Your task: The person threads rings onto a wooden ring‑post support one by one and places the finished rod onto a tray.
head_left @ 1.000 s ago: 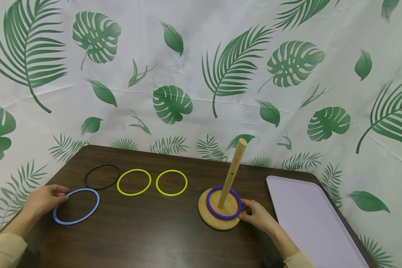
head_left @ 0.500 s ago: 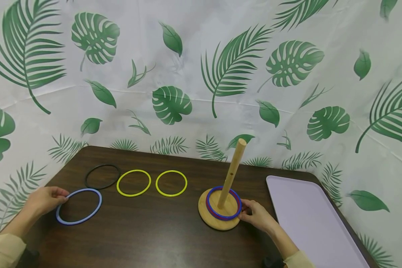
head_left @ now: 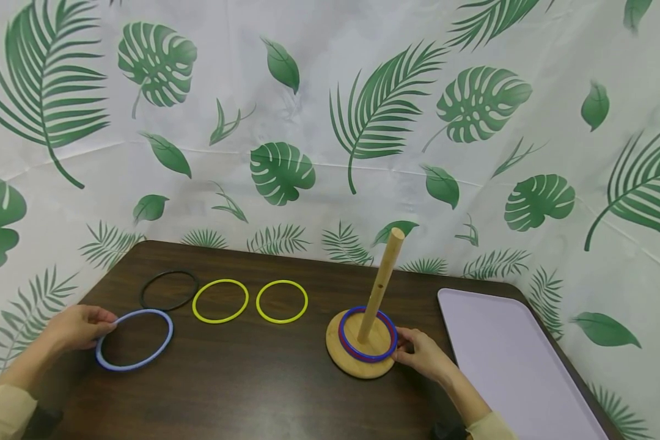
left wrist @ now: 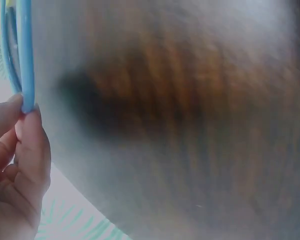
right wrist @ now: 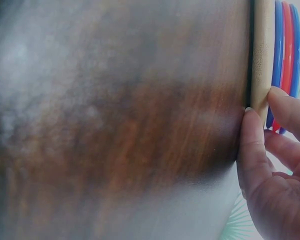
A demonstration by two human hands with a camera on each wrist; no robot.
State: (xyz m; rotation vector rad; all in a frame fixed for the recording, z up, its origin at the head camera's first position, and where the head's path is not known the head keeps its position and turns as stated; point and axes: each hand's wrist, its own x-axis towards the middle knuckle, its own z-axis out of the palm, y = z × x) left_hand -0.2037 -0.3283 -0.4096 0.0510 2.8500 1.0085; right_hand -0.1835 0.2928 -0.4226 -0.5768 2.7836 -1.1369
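Observation:
My left hand (head_left: 79,327) pinches the left rim of a light blue ring (head_left: 134,340) at the table's left; in the left wrist view thumb and finger (left wrist: 32,135) close on that ring (left wrist: 25,55). A wooden peg stand (head_left: 360,342) holds a dark blue ring and a red ring (head_left: 367,333) on its round base. My right hand (head_left: 423,354) holds the base's right edge, thumb and fingers curled on the wooden base rim (right wrist: 262,55).
A black ring (head_left: 168,289) and two yellow rings (head_left: 220,300) (head_left: 282,300) lie in a row at the back of the dark wooden table (head_left: 242,385). A pale lilac tray (head_left: 517,366) lies at the right. A leaf-print cloth forms the backdrop.
My left hand has drawn the light blue ring a little to the right. The right hand and the peg stand have stayed put.

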